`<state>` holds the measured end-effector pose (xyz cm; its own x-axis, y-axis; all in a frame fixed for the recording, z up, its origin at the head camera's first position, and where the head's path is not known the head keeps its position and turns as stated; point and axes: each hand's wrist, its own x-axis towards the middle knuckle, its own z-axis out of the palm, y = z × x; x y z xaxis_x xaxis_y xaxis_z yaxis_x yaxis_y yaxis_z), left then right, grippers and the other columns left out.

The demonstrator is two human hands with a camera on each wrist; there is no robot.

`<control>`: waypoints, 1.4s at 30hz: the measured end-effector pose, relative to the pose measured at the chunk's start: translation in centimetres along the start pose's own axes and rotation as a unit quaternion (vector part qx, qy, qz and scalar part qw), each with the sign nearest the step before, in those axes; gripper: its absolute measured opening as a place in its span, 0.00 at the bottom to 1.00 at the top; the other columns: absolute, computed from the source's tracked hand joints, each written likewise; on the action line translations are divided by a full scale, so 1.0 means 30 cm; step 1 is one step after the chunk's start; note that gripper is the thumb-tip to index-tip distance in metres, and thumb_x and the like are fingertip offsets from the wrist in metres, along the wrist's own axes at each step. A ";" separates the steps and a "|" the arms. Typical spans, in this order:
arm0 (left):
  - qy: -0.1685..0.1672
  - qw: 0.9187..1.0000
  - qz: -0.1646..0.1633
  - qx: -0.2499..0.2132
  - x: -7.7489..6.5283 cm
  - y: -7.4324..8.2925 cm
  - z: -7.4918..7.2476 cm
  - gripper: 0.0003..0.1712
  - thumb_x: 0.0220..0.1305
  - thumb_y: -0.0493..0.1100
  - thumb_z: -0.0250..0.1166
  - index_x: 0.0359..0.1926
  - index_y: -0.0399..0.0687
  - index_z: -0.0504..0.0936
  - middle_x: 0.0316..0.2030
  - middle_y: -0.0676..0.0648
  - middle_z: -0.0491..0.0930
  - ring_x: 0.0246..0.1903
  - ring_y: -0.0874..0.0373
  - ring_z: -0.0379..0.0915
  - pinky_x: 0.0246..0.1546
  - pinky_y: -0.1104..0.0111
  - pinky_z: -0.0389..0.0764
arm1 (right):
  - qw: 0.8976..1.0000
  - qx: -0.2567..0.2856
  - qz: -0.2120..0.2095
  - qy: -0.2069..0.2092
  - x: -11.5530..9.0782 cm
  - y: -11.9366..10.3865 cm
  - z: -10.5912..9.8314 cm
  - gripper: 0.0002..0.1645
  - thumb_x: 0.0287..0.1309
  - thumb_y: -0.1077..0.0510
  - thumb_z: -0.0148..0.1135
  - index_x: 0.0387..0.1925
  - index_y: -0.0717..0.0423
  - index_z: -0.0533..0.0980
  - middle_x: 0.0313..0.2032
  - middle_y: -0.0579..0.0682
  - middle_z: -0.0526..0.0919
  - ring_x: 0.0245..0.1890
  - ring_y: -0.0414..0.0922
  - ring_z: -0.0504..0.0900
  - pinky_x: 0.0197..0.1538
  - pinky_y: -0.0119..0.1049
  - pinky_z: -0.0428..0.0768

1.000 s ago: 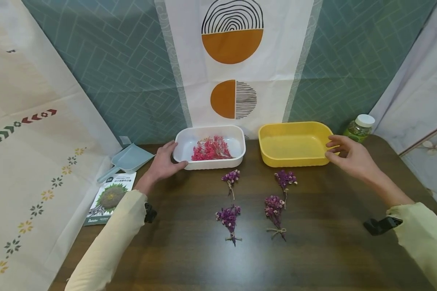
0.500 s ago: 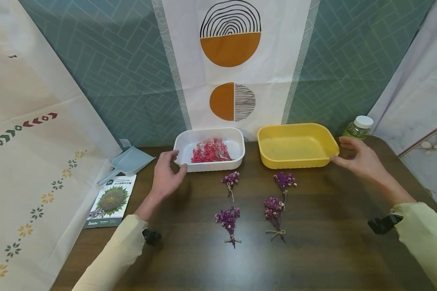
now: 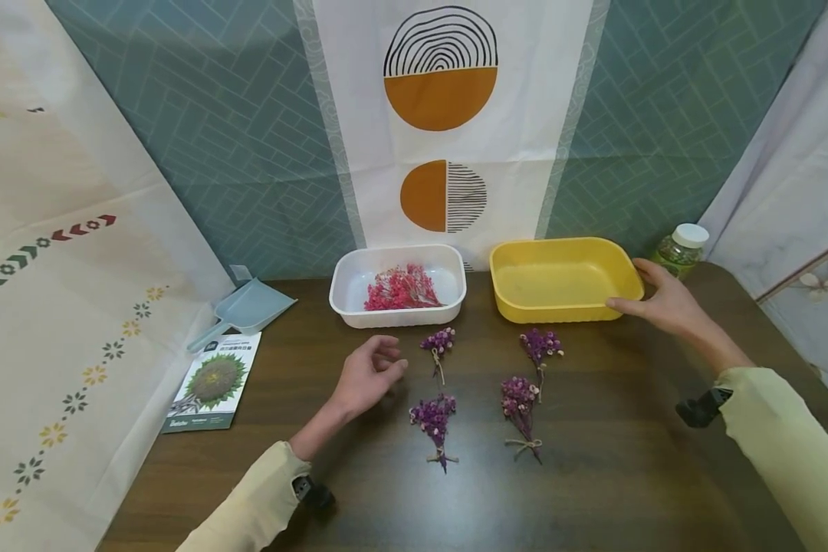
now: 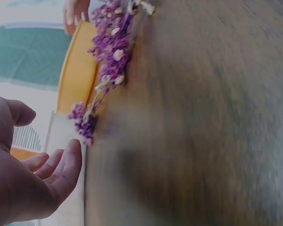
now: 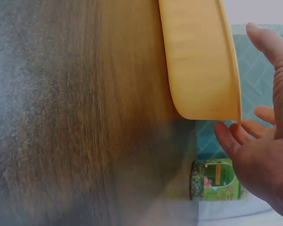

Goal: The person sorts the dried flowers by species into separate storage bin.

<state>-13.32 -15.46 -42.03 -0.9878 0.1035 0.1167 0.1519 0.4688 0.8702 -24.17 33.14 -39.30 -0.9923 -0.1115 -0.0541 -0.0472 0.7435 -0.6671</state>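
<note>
My left hand (image 3: pixel 367 377) hovers over the table, fingers loosely bent and holding nothing, left of the small purple dried-flower bunches. In the left wrist view its thumb and fingers stand apart, near a purple bunch (image 4: pixel 85 123). At the right end of the yellow tray (image 3: pixel 559 313) is my right hand (image 3: pixel 665 300), thumb by the front rim and fingers by the end wall. The right wrist view shows its fingertips (image 5: pixel 225 134) right at the tray's corner, with the thumb spread away. A white tray (image 3: pixel 407 317) holds pink dried flowers (image 3: pixel 400 288).
Purple bunches tied with twine (image 3: pixel 433 418) lie on the dark wooden table (image 3: pixel 497 506), with others (image 3: pixel 520 399) to their right. At the left are a light-blue dustpan (image 3: pixel 254 305) and a sunflower seed packet (image 3: pixel 214 379). A white-lidded jar (image 3: pixel 683 249) stands back right.
My left hand has left the white tray's left end and moved right and toward me. The right hand stays by the yellow tray, which sits slightly farther right than a second ago.
</note>
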 end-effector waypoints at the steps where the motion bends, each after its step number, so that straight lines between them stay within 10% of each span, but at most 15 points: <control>1: -0.007 1.000 -0.004 -0.003 0.002 -0.001 0.009 0.21 0.64 0.35 0.67 0.56 0.30 0.77 0.43 0.39 0.82 0.39 0.47 0.83 0.38 0.58 0.84 | 1.000 -0.002 0.002 0.000 0.003 0.001 0.003 0.67 0.58 0.38 0.70 0.76 0.70 0.40 0.71 0.76 0.50 0.66 0.74 0.55 0.61 0.74 0.58; 14: -0.064 0.997 -0.040 -0.033 0.074 0.007 0.082 0.33 0.59 0.35 0.72 0.65 0.33 0.71 0.52 0.33 0.79 0.41 0.45 0.83 0.30 0.63 0.85 | 1.000 0.001 0.021 -0.016 0.020 0.024 0.024 0.70 0.56 0.33 0.68 0.77 0.68 0.39 0.69 0.76 0.53 0.64 0.73 0.57 0.63 0.73 0.56; 30: -0.058 0.991 0.048 0.110 0.121 -0.013 0.150 0.44 0.46 0.39 0.81 0.65 0.36 0.72 0.49 0.37 0.76 0.29 0.56 0.80 0.32 0.69 0.82 | 0.999 0.010 0.033 -0.023 0.017 0.016 0.019 0.71 0.56 0.32 0.67 0.77 0.67 0.37 0.71 0.76 0.50 0.66 0.74 0.54 0.63 0.72 0.55; 42: -0.049 0.977 0.061 0.199 0.137 -0.009 0.172 0.37 0.47 0.42 0.81 0.60 0.40 0.79 0.51 0.41 0.79 0.46 0.49 0.76 0.50 0.55 0.77 | 0.999 0.015 0.044 -0.026 0.014 0.015 0.020 0.71 0.56 0.32 0.68 0.77 0.65 0.36 0.72 0.76 0.49 0.67 0.74 0.53 0.64 0.72 0.54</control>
<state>-17.24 -10.63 -44.26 -0.9560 0.2547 0.1454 0.2901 0.7489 0.5958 -24.54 33.04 -40.08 -0.9851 -0.0817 -0.1513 0.0436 0.7322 -0.6797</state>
